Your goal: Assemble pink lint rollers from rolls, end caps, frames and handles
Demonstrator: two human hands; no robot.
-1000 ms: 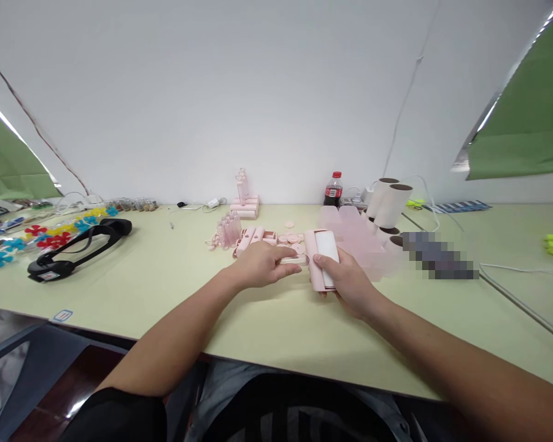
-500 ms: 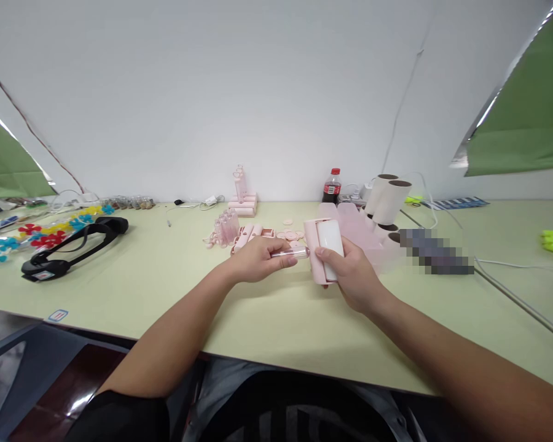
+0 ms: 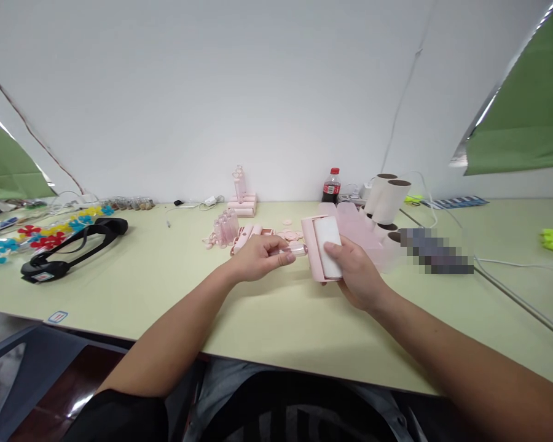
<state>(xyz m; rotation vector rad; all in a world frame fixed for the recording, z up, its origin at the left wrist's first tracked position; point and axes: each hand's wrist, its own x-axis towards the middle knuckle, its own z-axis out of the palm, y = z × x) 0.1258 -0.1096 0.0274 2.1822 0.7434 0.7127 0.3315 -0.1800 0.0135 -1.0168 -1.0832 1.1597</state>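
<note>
A pink lint roller (image 3: 328, 247) with a white roll in its frame is held above the table between both hands. My left hand (image 3: 260, 258) is closed around its clear pinkish handle (image 3: 298, 249), which points at the side of the pink frame. My right hand (image 3: 357, 270) grips the head, thumb pressed on the white roll and fingers behind it, mostly hidden. Just behind my left hand lie pink roller cases (image 3: 246, 235) and flat pink discs (image 3: 289, 235). A cluster of clear pink handles (image 3: 225, 227) stands left of these.
At the back stand assembled pink rollers (image 3: 243, 205) and a cola bottle (image 3: 332, 186). Translucent pink covers (image 3: 350, 224) and white paper rolls (image 3: 391, 201) are right of my hands. A black headset-like strap (image 3: 74, 248) lies left, near colourful flower-shaped pieces (image 3: 50, 236).
The white roll now sits straighter in the pink frame, and the head has tilted slightly. My right thumb has shifted a little along the roll. My left hand has barely moved.
</note>
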